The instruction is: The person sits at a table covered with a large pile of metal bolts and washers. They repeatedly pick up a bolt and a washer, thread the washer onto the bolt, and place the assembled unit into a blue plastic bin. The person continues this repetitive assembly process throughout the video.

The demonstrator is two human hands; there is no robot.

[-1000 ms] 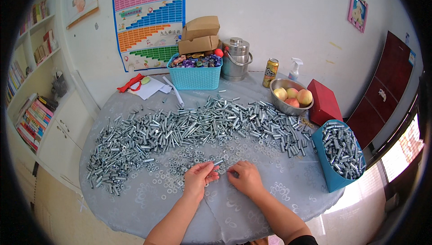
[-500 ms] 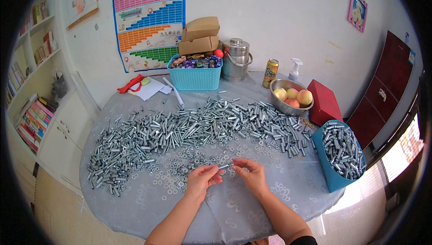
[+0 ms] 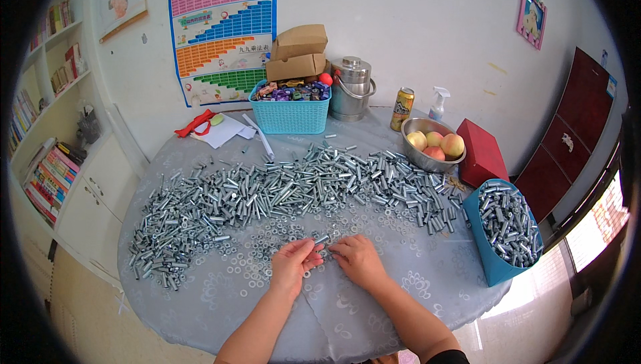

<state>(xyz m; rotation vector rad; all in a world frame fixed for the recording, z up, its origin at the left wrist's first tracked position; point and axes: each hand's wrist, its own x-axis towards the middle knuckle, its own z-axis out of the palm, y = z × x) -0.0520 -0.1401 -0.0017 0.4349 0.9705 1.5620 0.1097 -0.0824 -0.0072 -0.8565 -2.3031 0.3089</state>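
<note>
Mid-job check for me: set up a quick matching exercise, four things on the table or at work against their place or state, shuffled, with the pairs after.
1. left hand
2. blue bin
3. loose washers
4. steel bowl

A. scattered on the grey tablecloth
B. holding fruit, beside the red box
C. pinching one metal cylinder
D. filled with metal cylinders, at the table's right side

Pairs: 1-C, 2-D, 3-A, 4-B

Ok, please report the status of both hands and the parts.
Left hand pinching metal tube. Right hand close beside, grip unclear. Loose washers beside left hand.
</note>
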